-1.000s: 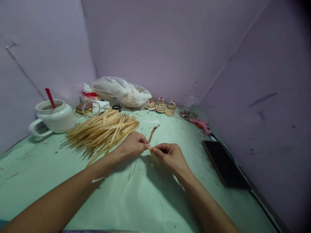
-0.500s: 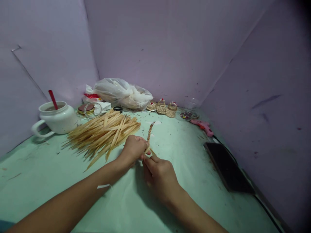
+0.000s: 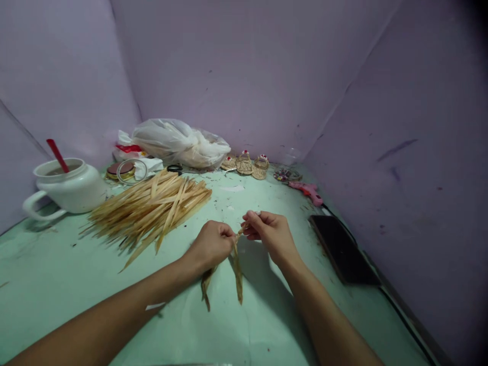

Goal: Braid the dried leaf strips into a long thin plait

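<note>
Between my two hands runs a thin braid point(image 3: 240, 233) of dried, straw-coloured leaf strips. My left hand point(image 3: 215, 243) pinches it at the lower end, where loose strips point(image 3: 238, 274) hang down towards the table. My right hand point(image 3: 269, 231) is closed on the upper, braided part, and its fingers cover most of that end. Left of my hands lies a large pile of dried leaf strips point(image 3: 152, 208) with several strips crossed on top.
On the green table point(image 3: 183, 330) stand a white mug point(image 3: 72, 188) with a red handle in it, a plastic bag point(image 3: 183, 145), small woven baskets point(image 3: 244, 163), bracelets point(image 3: 285, 175), a pink glue gun point(image 3: 310, 192), scissors point(image 3: 174, 168) and a dark phone-like slab point(image 3: 345, 249). Purple walls enclose the sides.
My right hand has moved up from the loose strips to the braid's upper end. The strips now hang below my left hand. The view has shifted slightly right.
</note>
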Tool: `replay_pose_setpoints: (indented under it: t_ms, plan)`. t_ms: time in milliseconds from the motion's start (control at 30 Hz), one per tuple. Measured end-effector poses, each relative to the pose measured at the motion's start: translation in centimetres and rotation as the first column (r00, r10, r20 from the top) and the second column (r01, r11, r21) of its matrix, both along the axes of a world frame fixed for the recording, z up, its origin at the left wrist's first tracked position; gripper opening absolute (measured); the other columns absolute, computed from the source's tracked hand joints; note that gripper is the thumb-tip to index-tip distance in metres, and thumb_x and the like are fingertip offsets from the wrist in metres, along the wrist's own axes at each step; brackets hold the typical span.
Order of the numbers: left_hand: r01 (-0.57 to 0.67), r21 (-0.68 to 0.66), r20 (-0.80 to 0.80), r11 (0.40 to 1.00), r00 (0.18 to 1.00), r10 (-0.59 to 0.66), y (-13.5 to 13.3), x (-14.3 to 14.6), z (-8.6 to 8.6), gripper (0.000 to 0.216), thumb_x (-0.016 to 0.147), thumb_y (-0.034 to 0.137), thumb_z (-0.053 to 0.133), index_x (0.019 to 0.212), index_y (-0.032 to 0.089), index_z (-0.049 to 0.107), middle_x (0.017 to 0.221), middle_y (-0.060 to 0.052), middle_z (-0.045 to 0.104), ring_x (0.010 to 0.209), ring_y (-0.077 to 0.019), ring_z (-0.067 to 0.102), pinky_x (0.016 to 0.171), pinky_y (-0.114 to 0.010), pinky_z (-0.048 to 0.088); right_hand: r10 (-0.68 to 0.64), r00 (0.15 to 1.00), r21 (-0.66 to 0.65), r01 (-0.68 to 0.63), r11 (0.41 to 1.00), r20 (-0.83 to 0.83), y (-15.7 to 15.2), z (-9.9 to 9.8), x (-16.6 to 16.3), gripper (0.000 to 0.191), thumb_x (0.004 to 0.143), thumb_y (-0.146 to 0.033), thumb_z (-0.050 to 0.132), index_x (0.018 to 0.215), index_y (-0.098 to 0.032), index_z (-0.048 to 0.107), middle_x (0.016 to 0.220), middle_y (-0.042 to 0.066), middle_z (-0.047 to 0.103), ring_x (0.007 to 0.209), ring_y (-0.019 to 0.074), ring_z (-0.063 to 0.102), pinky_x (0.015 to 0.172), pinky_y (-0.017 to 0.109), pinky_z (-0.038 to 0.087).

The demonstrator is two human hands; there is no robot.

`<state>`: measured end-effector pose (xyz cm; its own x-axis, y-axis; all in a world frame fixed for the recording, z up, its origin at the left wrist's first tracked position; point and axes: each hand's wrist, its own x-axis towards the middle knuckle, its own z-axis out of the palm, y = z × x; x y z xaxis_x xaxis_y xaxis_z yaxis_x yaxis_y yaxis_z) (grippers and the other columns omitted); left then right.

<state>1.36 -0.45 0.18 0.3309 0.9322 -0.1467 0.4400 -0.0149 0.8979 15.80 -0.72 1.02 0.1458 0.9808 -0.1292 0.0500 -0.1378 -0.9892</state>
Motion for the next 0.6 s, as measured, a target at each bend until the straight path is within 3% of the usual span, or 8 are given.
replay_pose_setpoints:
  t_ms: [100, 167, 267, 400, 600]
  plan:
    - [0.239, 0.113, 0.083, 0.964, 0.965, -0.249, -0.3, -0.2, 0.9, 0.017, 0.066, 0.021, 0.045, 0.052, 0.012, 0.05, 0.049, 0.005, 0.034, 0.048, -0.0062, 0.028, 0.045, -0.02, 0.022, -0.024, 0.988, -0.151, 0.001, 0.989, -0.151, 0.1, -0.1, -0.1, 0.025, 0.076, -0.03, 0.052, 0.059, -0.012, 0.056, 0.042, 0.0, 0.054, 0.035, 0.009, 0.048, 0.038, 0.02, 0.039]
    - [0.392, 0.195, 0.12, 0.899, 0.9, -0.418, -0.5, -0.3, 1.5, 0.021, 0.069, 0.02, 0.044, 0.049, 0.013, 0.043, 0.049, 0.005, 0.028, 0.049, -0.0057, 0.025, 0.046, -0.021, 0.021, 0.009, 0.953, -0.267, -0.094, 0.959, -0.303, 0.1, -0.4, -0.4, 0.028, 0.079, -0.025, 0.046, 0.054, -0.013, 0.052, 0.037, -0.002, 0.048, 0.029, 0.0068, 0.039, 0.032, 0.018, 0.031]
    - [0.495, 0.252, 0.139, 0.832, 0.832, -0.537, -1.0, -0.3, 2.0, 0.027, 0.071, 0.018, 0.043, 0.045, 0.015, 0.033, 0.049, 0.006, 0.022, 0.048, -0.0054, 0.022, 0.047, -0.021, 0.021, 0.047, 0.877, -0.386, -0.258, 0.886, -0.479, 0.3, -1.0, -1.0, 0.033, 0.08, -0.021, 0.044, 0.049, -0.013, 0.049, 0.034, -0.003, 0.043, 0.028, 0.0057, 0.034, 0.032, 0.018, 0.027]
    - [0.496, 0.298, 0.157, 0.816, 0.818, -0.554, -1.4, -0.4, 2.0, 0.026, 0.071, 0.016, 0.042, 0.047, 0.015, 0.033, 0.048, 0.006, 0.025, 0.049, -0.0055, 0.024, 0.048, -0.021, 0.022, 0.02, 0.825, -0.452, -0.329, 0.829, -0.565, 0.3, -1.6, -1.5, 0.035, 0.081, -0.021, 0.044, 0.047, -0.013, 0.048, 0.034, -0.003, 0.041, 0.032, 0.0058, 0.035, 0.036, 0.018, 0.032]
    - [0.308, 0.171, 0.116, 0.936, 0.937, -0.33, -0.2, -0.9, 1.6, 0.02, 0.069, 0.026, 0.046, 0.055, 0.012, 0.048, 0.049, 0.005, 0.03, 0.048, -0.006, 0.025, 0.046, -0.021, 0.02, 0.071, 0.845, -0.297, -0.263, 0.918, -0.529, 0.3, -0.3, 0.2, 0.03, 0.082, -0.038, 0.047, 0.076, -0.011, 0.059, 0.054, 0.001, 0.057, 0.04, 0.006, 0.048, 0.038, 0.016, 0.039]
